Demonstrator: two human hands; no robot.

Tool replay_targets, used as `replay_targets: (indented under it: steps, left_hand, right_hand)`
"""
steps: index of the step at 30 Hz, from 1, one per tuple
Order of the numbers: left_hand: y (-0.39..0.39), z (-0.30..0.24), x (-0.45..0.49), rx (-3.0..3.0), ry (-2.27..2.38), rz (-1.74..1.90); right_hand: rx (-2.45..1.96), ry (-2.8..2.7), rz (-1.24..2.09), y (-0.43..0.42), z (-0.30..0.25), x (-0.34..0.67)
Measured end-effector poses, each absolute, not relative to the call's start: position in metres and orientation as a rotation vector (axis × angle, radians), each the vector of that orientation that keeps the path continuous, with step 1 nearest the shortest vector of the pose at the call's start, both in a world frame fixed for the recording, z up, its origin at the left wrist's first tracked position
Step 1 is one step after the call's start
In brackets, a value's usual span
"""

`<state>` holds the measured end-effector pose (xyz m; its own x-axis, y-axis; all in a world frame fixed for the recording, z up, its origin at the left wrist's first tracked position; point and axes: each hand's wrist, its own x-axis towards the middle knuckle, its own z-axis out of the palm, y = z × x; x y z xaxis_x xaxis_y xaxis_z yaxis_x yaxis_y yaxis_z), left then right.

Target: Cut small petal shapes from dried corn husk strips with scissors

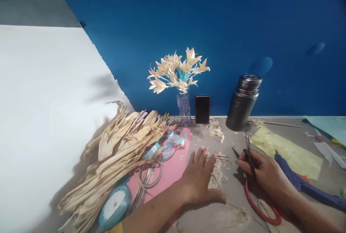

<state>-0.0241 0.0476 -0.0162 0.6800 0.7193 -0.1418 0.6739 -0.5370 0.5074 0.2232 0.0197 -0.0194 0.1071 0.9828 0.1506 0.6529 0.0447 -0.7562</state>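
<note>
My left hand (199, 177) lies flat on the grey table with its fingers stretched out, touching a small heap of dried husk scraps (217, 173). My right hand (266, 173) is closed round red-handled scissors (252, 186), whose dark blades point up and away from me. A big pile of dried corn husks (119, 153) lies to the left of my left hand, partly on a pink sheet (173, 170).
A clear vase of husk flowers (180, 78), a dark phone (202, 109) and a metal flask (243, 101) stand against the blue board. A blue glue gun (305, 186) lies right of my right hand. Ribbon roll (115, 204), wire rings (150, 175) and yellow paper (289, 152) lie around.
</note>
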Motion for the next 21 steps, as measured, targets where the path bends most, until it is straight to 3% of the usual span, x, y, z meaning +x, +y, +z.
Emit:
replay_targets:
  steps: [8, 13, 17, 21]
  left_hand:
    - [0.102, -0.025, -0.003, 2.473, 1.222, 0.246]
    - [0.102, -0.027, -0.007, 2.547, 1.131, 0.236]
    - [0.090, -0.024, -0.006, 2.593, 0.927, 0.214]
    - [0.078, -0.029, 0.001, 2.604, 0.800, 0.223]
  right_hand:
    - [-1.372, -2.178, 0.842, -0.009, -0.003, 0.202]
    - [-1.156, -2.587, 0.752, -0.034, -0.001, 0.177]
    - [-1.162, -2.547, 0.827, -0.033, -0.001, 0.180]
    - [-1.295, -2.099, 1.151, -0.022, 0.006, 0.199]
